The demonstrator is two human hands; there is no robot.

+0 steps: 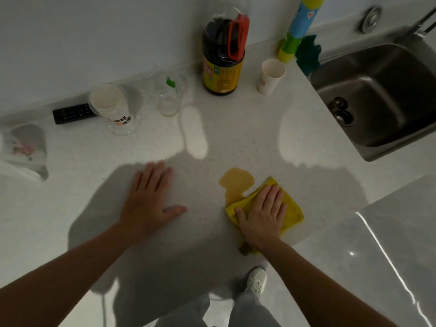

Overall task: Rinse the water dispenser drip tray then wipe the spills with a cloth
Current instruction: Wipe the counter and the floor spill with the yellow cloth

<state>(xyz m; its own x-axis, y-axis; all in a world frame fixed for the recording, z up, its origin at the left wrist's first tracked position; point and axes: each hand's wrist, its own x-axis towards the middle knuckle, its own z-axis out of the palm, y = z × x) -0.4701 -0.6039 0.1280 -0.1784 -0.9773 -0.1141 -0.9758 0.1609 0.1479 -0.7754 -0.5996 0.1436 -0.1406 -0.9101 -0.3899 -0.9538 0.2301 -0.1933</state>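
Right hand (pixel 262 213) flat atop yellow cloth (pixel 292 208)

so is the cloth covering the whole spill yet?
No. The yellow cloth under the right hand overlaps only the spill's near edge.

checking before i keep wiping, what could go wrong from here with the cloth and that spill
1. The yellow cloth under the right hand covers only the near edge of the amber spill; a broad stroke could smear it across the pale countertop.
2. A small dark patch sits by the counter's front edge near the wrist; it could get missed or drip to the floor.
3. The left hand lies flat beside the spill and could get wet.
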